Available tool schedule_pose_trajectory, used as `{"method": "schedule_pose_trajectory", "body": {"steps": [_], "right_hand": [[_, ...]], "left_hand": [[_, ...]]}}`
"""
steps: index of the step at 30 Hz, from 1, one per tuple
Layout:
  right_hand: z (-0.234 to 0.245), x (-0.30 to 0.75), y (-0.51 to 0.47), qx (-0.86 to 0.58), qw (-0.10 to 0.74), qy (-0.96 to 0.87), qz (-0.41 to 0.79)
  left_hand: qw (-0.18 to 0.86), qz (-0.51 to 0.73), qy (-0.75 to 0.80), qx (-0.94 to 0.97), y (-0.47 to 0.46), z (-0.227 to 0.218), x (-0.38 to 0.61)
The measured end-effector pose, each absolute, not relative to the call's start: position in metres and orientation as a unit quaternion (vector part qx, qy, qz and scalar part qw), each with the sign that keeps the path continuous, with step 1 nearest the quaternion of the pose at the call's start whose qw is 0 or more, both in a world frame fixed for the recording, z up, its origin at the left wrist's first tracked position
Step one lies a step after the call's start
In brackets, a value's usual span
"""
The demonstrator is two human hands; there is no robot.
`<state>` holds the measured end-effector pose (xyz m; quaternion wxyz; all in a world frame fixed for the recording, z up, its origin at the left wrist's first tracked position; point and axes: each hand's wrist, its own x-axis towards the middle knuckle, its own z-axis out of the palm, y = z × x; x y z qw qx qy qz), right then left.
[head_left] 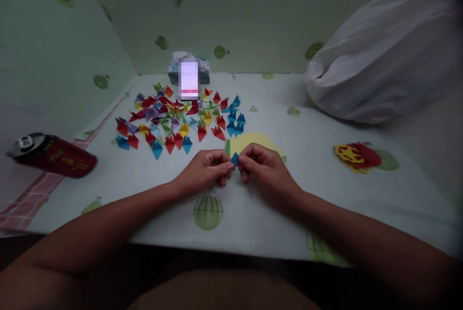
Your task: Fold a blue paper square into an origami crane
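A small folded blue paper piece (235, 158) is pinched between the fingertips of both hands, low over the table. My left hand (206, 169) closes on its left side and my right hand (264, 166) on its right side. Just behind my hands lies a stack of paper sheets, yellow (253, 140) on top with a green edge showing at its left. Further back, a spread of several folded paper pieces (181, 117) in red, blue, yellow, green and purple covers the tablecloth.
A red cylindrical can (52, 155) lies on its side at the left. A big white plastic bag (383, 54) fills the back right. A red-and-yellow wrapper (356, 155) lies at the right. A small box (188, 73) stands by the back wall.
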<state>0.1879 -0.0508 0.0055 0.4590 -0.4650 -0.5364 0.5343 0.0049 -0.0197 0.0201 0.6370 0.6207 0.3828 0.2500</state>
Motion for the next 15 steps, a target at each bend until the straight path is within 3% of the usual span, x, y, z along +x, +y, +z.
{"method": "schedule_pose_trajectory", "body": {"steps": [5,11,15], "right_hand": [[0.008,0.191,-0.047,-0.467,0.426,-0.567,0.528],[0.009,0.192,-0.047,-0.485,0.425,-0.549,0.531],[0.007,0.188,-0.050,-0.470,0.440,-0.535,0.546]], "left_hand": [[0.637,0.186,0.385,0.641,-0.014,0.023,0.001],[0.586,0.279,0.400,0.647,-0.008,0.022,-0.001],[0.609,0.319,0.385,0.616,-0.010,0.017,0.001]]}}
